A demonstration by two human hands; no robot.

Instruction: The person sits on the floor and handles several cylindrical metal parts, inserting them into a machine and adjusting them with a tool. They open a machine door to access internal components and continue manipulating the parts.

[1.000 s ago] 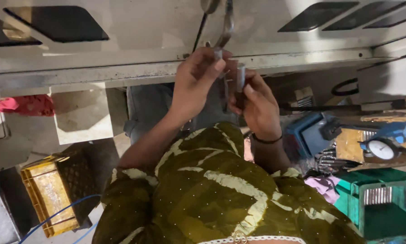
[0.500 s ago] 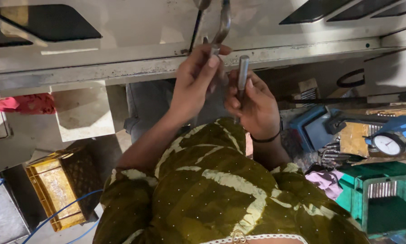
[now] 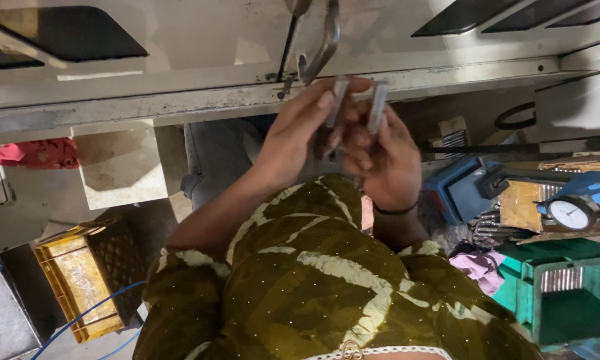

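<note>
1. The left hand pinches a thin metal rod between thumb and fingertips. The rod stands almost upright, just under the edge of the grey machine. The pinch is small, so the rod may slip and fall.

2. The right hand closes its fingers round a second rod, also nearly upright. The two rods are very close, and a short cross piece seems to join them, but I cannot tell if they are one part or two.

3. Both hands are held up in the air, not over a counter. If a rod drops, it may land on the green dress or roll down to the floor.

4. A bent metal hook hangs from the machine just above the left hand. A quick lift may knock the knuckles on it.

5. The fingers of both hands sit tight together. A twist of one rod may nip a finger against the other rod.

6. To the right lie a dial gauge and a blue box. A falling rod that bounces that way may hit the gauge glass.

7. A yellow crate sits low on the left, well apart from the hands. A rod that rolls there is hard to find.
</note>
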